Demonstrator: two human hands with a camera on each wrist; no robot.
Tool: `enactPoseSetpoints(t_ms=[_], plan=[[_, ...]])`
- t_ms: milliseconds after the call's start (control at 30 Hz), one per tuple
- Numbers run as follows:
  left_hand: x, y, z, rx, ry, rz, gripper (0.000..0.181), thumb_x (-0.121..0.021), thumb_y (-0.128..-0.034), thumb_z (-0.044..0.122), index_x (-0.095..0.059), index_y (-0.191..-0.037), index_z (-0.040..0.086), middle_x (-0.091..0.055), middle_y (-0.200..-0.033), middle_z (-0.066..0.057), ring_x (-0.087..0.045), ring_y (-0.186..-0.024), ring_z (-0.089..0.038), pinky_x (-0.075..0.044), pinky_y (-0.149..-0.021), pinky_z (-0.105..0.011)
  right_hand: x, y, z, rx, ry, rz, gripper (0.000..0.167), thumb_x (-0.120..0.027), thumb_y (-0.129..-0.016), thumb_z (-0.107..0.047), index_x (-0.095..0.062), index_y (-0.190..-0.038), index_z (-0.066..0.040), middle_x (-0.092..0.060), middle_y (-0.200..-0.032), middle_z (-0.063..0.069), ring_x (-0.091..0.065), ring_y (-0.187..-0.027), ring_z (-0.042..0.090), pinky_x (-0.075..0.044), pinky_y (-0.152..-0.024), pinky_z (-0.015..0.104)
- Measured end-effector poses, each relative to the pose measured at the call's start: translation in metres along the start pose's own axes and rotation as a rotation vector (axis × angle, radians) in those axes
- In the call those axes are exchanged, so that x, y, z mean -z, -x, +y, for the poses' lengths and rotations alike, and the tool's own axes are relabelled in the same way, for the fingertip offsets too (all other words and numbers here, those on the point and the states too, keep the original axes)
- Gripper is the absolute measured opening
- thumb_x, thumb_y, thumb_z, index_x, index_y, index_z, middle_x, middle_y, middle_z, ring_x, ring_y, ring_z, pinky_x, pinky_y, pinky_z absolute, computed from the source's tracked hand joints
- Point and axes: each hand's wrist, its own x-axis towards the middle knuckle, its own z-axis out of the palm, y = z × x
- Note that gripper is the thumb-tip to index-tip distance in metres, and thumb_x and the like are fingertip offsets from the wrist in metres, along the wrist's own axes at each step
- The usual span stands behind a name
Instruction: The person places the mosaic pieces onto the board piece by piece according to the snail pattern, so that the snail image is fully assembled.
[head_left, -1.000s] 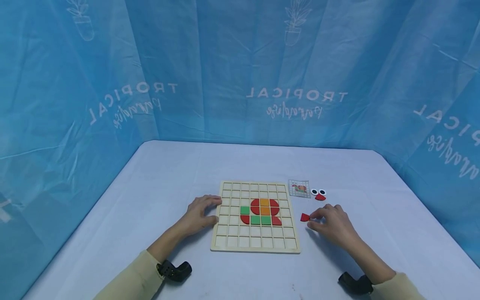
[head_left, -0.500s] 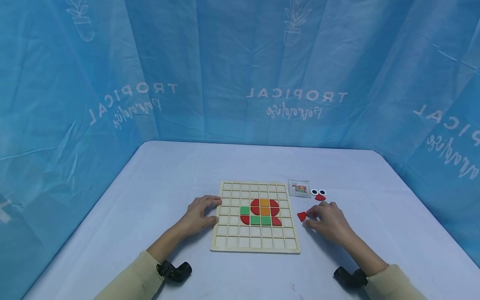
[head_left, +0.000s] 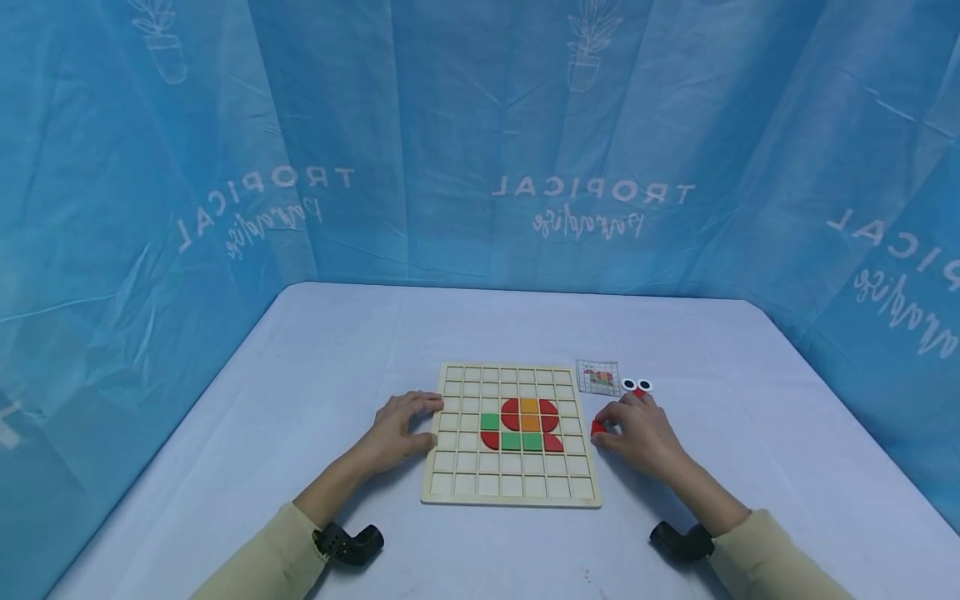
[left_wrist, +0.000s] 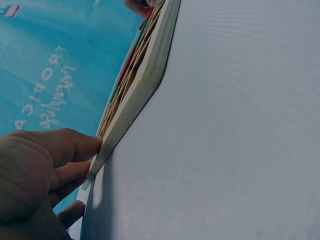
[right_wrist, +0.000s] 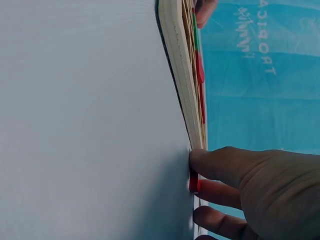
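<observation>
A pale wooden grid board (head_left: 466,483) lies on the table, with red, green and orange flat pieces set in several squares. At its left edge rests my left hand (head_left: 396,431), thumb and index finger spread along the rim; in the left wrist view the thumb (left_wrist: 80,147) touches the board's side. Just right of the board, my right hand (head_left: 639,435) pinches a red wedge-shaped piece (head_left: 597,427) between thumb and fingers. The right wrist view shows that red piece (right_wrist: 194,181) on edge under the thumb, low by the table; the fingers cover much of it.
A small printed pattern card (head_left: 598,377) lies at the board's upper right. Next to it are two round eye pieces (head_left: 629,384) and another red piece (head_left: 638,392), partly covered by my right hand. A blue curtain (head_left: 480,142) stands behind the white table (head_left: 375,333).
My right hand has moved left toward the board, carrying the red wedge-shaped piece and turning it slightly. The left hand stays at the board's left edge.
</observation>
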Motion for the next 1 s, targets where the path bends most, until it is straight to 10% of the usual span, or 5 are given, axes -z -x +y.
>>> enactPoseSetpoints(t_ms=[367,1000], plan=[[0.000,0.000,-0.001,-0.022,-0.005,0.007,0.050,-0.068,-0.0768,0.010,-0.058,-0.126,0.008,-0.050,-0.139,-0.006,-0.033,-0.135,-0.031,-0.013,-0.114,-0.055,0.006,-0.008,-0.010,0.017,-0.016,0.035,0.027,-0.080,-0.071,-0.026,-0.073,-0.095,-0.015,-0.065,-0.095,0.006,-0.049,-0.094,0.022,-0.045,-0.075,0.039],[0.000,-0.001,-0.001,-0.029,-0.009,0.012,0.049,-0.068,-0.0763,0.009,-0.058,-0.125,0.008,-0.051,-0.138,-0.006,-0.033,-0.136,-0.031,-0.011,-0.115,-0.057,-0.014,-0.056,-0.104,0.213,-0.146,-0.057,0.023,-0.076,-0.077,-0.028,-0.073,-0.097,-0.019,-0.063,-0.094,0.000,-0.046,-0.089,0.016,-0.041,-0.071,0.029]])
